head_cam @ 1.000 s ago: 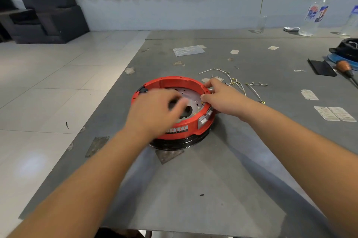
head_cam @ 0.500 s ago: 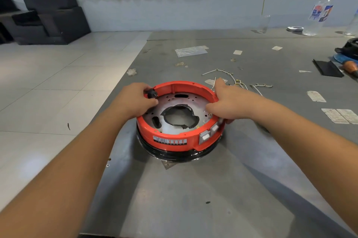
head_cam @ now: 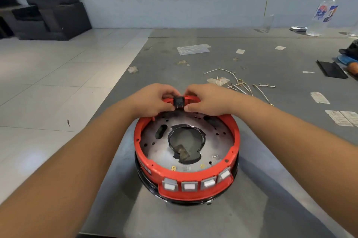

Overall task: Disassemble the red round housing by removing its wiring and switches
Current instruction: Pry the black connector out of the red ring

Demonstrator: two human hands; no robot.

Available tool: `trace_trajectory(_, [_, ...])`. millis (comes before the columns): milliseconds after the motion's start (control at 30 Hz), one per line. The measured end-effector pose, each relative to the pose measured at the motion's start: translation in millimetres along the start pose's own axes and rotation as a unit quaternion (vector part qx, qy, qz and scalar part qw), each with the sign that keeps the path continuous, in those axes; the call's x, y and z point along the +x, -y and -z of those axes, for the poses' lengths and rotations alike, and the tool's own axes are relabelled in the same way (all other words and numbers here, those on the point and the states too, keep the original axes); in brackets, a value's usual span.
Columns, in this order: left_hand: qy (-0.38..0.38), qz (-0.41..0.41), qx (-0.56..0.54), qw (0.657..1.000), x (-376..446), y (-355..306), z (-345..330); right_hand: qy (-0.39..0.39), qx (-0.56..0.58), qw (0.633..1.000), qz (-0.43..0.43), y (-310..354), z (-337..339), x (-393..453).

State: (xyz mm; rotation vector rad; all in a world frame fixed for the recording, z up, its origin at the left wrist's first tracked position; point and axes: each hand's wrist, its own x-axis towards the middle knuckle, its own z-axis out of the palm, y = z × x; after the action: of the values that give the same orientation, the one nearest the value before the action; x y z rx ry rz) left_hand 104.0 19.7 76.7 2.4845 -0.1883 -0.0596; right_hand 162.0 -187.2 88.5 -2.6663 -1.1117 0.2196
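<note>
Far out at nine o'clock, a dark armchair (head_cam: 52, 8) on pale floor tiles (head_cam: 48, 86), off the grey table (head_cam: 193, 218). Closer in, left hand (head_cam: 153, 100) at the far rim, thumb and fingers curled and pinching a small black switch (head_cam: 178, 103) from its left side. Dead centre, red round housing (head_cam: 186, 177) sitting on a black base ring (head_cam: 193, 202), open side up, bare metal plate (head_cam: 222, 140) inside with a ragged central hole and scattered small holes. Black switch at twelve o'clock on the rim, squeezed from both sides. Along the front wall at six o'clock, four grey-framed white rocker switches (head_cam: 189, 186) in a row, no lettering legible on them. Small stamped marks on the plate near five o'clock, too small to read. Right hand (head_cam: 209, 100) mirroring the left, fingertips curled and pinching the same black switch from its right. Beyond at one o'clock, loose wires (head_cam: 240, 84) lying in a tangle on the table, well apart from the housing. Paper labels (head_cam: 342, 118) at three o'clock, print unreadable. Far at two o'clock, a clear plastic bottle (head_cam: 322, 14) with a red, white and blue label, brand not legible; black flat piece (head_cam: 331, 70) nearer in.
</note>
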Motion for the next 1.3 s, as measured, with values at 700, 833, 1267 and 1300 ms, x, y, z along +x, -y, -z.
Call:
trace_trajectory(700, [-0.093,0.117,-0.141,0.979,-13,7,-19,-0.073,0.004,0.995,0.074,10,-13,17])
trace_trajectory(833, [-0.089,0.131,-0.19,0.969,-8,12,-22,-0.092,-0.009,0.992,0.087,7,-19,15])
trace_trajectory(1267, [-0.083,0.11,-0.182,0.974,-2,23,-26,-0.187,-0.157,0.963,0.11,8,-25,15])
trace_trajectory(1300, [-0.083,0.108,-0.175,0.975,-2,24,-26,-0.192,-0.167,0.961,0.111,8,-25,14])
